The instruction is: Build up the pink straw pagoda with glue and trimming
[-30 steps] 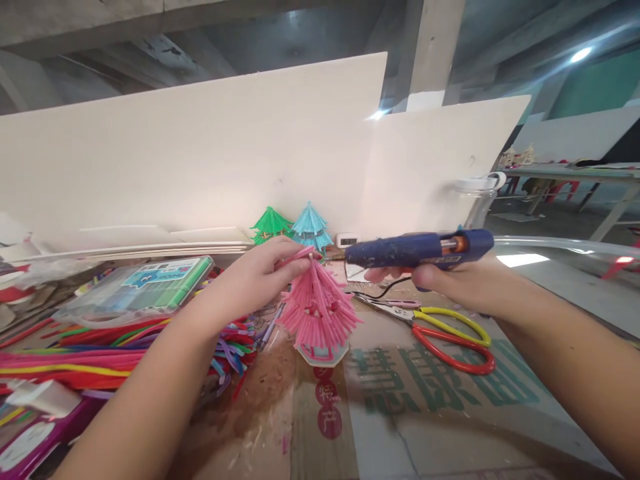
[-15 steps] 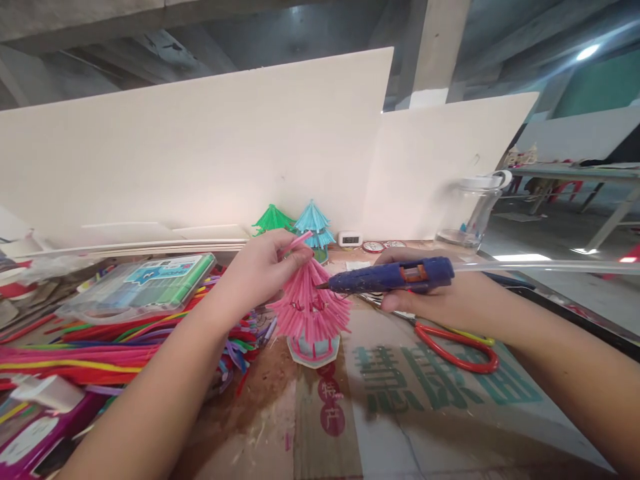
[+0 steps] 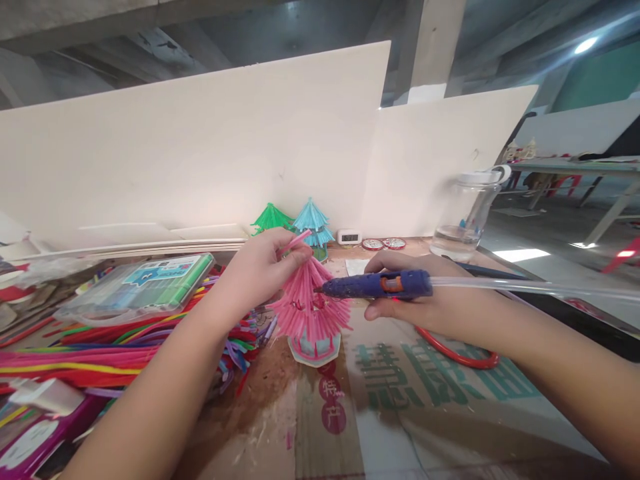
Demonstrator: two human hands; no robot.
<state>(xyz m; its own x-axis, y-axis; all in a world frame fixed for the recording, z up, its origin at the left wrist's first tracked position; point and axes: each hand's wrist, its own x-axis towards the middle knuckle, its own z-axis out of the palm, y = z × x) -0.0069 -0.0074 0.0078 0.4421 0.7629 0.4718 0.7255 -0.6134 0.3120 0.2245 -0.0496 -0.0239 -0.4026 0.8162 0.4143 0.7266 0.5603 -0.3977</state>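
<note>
A pink pipe-cleaner pavilion [image 3: 313, 310] with a two-tiered roof stands on a pale polygonal base in front of me. My left hand [image 3: 265, 267] is at its peak, pinching a short pink pipe cleaner [image 3: 300, 240] between thumb and fingers. My right hand [image 3: 400, 303] is closed around a blue hot glue gun [image 3: 377, 285], a clear glue stick trailing from its back. The gun's nozzle points left, close to the upper roof; whether it touches cannot be told. Behind stand a green model roof [image 3: 271, 219] and a light blue tiered one [image 3: 312, 223].
Bundled pipe cleaners [image 3: 100, 357] and a marker case [image 3: 145, 287] lie at left, near a white plug adapter [image 3: 50, 395]. Red-handled scissors [image 3: 460, 353] lie partly under my right forearm. A clear jug [image 3: 465, 210], small clock [image 3: 349, 237] and white board [image 3: 200, 153] stand behind.
My right hand and the glue gun have shifted a little left and down, covering more of the scissors. The left hand and the pink pavilion stay nearly still.
</note>
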